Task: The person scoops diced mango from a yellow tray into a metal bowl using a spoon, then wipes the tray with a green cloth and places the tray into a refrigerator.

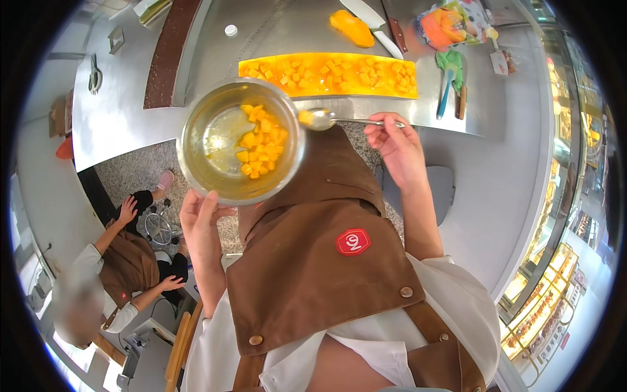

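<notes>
My left hand (pixel 205 215) grips the near rim of a stainless steel mixing bowl (pixel 220 161). Diced mango (pixel 262 142) lies along the right side of the bowl, wet with juice. In my right hand (pixel 397 142) is the handle of a metal spoon (pixel 323 119), held just right of the bowl's rim. A mango cube (pixel 305 117) sits at the spoon's tip. Beyond them, near the front edge of the steel counter (pixel 210 54), stands a long orange-glazed cake (pixel 318 81) topped with several clusters of mango cubes.
Behind the cake lie a mango piece (pixel 351 28), a white-handled knife (pixel 372 24) and a brown-handled knife (pixel 397 36). A blue spatula (pixel 446 93) rests by a green cloth (pixel 450 63) at right. Scissors (pixel 94 76) lie at left. A person (pixel 130 259) in a brown apron sits at lower left.
</notes>
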The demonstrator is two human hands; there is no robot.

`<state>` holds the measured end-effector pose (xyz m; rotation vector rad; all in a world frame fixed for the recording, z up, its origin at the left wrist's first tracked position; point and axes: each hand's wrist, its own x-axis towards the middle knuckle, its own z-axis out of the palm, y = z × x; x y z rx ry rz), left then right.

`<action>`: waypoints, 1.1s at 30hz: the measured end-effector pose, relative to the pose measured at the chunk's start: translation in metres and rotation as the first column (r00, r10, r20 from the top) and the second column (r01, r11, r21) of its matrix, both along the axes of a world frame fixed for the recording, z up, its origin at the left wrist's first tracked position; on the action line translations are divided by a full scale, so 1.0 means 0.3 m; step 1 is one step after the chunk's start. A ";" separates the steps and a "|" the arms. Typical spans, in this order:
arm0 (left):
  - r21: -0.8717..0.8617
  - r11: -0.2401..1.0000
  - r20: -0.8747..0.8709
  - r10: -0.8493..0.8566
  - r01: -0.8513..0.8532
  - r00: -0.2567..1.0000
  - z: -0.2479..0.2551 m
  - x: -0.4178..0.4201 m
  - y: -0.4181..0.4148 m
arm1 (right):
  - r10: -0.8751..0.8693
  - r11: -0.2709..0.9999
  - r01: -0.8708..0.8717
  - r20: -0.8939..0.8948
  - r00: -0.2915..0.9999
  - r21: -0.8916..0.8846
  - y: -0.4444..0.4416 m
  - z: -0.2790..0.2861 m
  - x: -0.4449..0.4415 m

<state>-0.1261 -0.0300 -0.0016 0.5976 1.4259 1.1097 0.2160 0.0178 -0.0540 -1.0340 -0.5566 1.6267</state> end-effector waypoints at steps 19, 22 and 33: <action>0.021 0.912 0.137 0.404 -0.410 0.905 -0.087 -0.130 -0.134 | -0.336 0.942 0.325 0.264 0.904 0.086 0.067 -0.117 0.211; 0.020 0.910 0.165 0.406 -0.415 0.899 -0.094 -0.129 -0.141 | -0.325 0.946 0.298 0.345 0.881 0.129 0.102 -0.127 0.184; 0.010 0.916 0.185 0.392 -0.401 0.901 -0.096 -0.108 -0.139 | -0.252 0.959 0.091 0.664 0.704 0.269 0.162 -0.109 0.092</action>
